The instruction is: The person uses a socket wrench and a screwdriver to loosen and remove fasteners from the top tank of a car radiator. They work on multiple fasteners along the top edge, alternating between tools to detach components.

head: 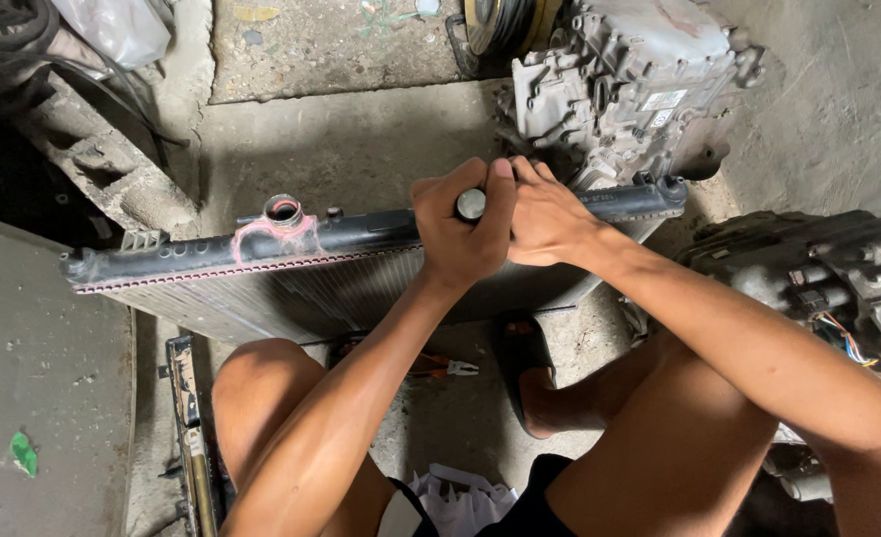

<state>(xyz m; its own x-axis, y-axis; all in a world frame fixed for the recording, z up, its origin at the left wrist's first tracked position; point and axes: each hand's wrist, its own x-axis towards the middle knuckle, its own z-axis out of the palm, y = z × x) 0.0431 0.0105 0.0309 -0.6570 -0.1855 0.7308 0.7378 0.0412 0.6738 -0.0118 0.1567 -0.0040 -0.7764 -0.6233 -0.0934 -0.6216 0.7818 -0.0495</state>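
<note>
Radiator [262, 288] stands on edge on floor, between knees. Left hand [457, 231] clamped on short tool handle [470, 204] at top tank; right hand [550, 221] closed over it. Judgement: press straight, steady radiator with knees.

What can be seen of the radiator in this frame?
The radiator stands on edge on the concrete floor, in front of the person's knees. Its black plastic top tank has an open round filler neck stained pink; below it are grey metal fins. The left hand grips a stub on the tank and the right hand presses beside it.
</note>
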